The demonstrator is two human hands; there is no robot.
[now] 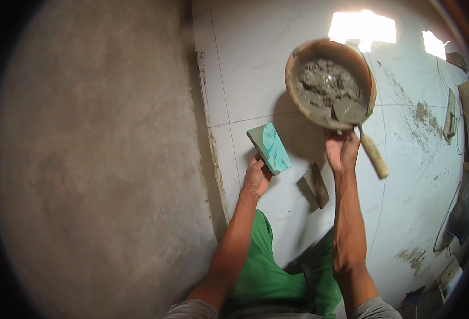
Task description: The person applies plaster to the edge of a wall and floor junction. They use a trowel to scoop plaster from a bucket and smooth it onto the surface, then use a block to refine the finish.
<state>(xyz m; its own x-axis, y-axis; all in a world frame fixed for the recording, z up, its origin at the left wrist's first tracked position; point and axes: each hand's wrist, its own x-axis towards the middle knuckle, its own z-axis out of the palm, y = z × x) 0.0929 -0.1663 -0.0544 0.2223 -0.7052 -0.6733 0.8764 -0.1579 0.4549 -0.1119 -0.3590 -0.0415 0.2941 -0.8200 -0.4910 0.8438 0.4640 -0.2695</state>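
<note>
My left hand (256, 178) grips the handle of a green plastic float (269, 148), its flat face tilted up over the white tiled floor. My right hand (342, 150) holds the near rim of a round brown pan (366, 74) filled with wet grey mortar (324, 84). A trowel lies in the pan; its wooden handle (374, 154) sticks out over the rim, just right of my right hand. A small dark flat piece (316, 184) lies on the tiles between my forearms.
A grey plastered wall (96, 159) fills the left half and meets the white tile floor (255, 64) along a rough edge. Mortar smears (423, 114) and scattered tools and scraps (451, 114) lie at the right. My green trousers (269, 266) show below.
</note>
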